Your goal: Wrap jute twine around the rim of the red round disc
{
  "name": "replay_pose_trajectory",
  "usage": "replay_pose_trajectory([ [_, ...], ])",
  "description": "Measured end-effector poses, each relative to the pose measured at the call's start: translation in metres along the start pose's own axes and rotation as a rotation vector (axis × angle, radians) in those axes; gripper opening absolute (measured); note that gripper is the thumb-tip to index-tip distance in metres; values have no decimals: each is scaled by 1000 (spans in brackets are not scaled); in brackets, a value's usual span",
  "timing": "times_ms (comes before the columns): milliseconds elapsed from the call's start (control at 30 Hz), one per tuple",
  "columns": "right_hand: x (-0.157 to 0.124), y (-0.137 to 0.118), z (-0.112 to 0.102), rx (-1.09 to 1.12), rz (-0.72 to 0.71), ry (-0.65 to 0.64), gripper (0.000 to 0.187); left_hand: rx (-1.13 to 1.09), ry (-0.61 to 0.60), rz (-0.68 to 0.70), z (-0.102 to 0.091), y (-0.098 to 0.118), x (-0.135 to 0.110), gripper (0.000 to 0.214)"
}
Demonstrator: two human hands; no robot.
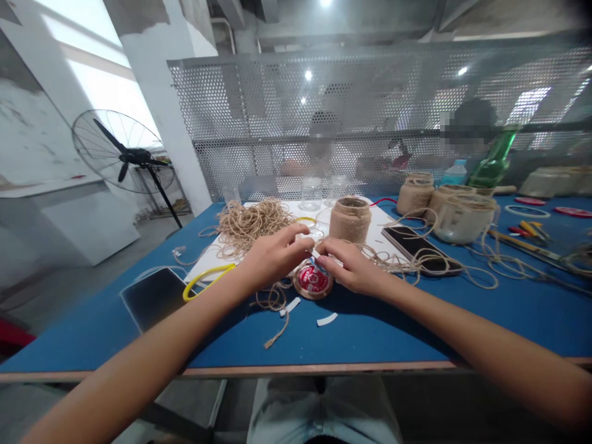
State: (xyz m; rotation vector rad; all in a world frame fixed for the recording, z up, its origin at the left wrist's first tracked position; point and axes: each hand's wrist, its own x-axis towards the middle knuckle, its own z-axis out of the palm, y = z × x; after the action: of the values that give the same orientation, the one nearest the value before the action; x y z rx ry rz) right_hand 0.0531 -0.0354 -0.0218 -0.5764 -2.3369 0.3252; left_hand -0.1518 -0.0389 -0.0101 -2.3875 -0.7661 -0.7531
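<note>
In front of me both hands meet over a round jar lid with a red printed top (pixel 311 279). Between the fingertips shows a small white strip (pixel 315 253), perhaps paper or tape. My left hand (pixel 279 253) pinches its left end, and my right hand (pixel 350 264) is closed on the other end. Just beyond the right hand stands a twine-wrapped jar (pixel 350 220). A tangled heap of jute twine (pixel 254 225) lies past the left hand. Two curved white strips (pixel 327 319) rest on the blue table nearer to me, beside a loose twine end (pixel 276 338).
To the right lie a phone (pixel 422 248), wrapped jars (pixel 465 217), a green bottle (pixel 494 160) and tools (pixel 534 231). A dark flat panel (pixel 157 299) and a yellow ring (pixel 208 275) are at left. A perforated metal screen (pixel 259 117) closes the back, with people behind it.
</note>
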Motion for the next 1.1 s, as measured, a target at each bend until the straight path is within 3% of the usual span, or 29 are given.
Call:
replay_pose_trajectory([
  [233, 0, -3, -2, 57, -8, 9, 32, -198, 135, -43, 5, -3, -4, 16],
  [433, 1, -5, -3, 46, -48, 29, 35, -413, 214, -392, 10, -5, -6, 18],
  [533, 2, -5, -4, 21, -70, 37, 31, -508, 205, -467, 11, -5, -6, 20],
  [800, 1, -4, -3, -12, -93, 67, 31, -470, 123, -420, 4, 5, 1, 21],
  [933, 3, -5, -4, -82, -119, 126, 31, -508, 220, -379, 0, 16, 4, 27],
  [1100, 2, -1, -1, -231, -110, 148, 31, -443, 273, -279, -4, 25, 6, 17],
])
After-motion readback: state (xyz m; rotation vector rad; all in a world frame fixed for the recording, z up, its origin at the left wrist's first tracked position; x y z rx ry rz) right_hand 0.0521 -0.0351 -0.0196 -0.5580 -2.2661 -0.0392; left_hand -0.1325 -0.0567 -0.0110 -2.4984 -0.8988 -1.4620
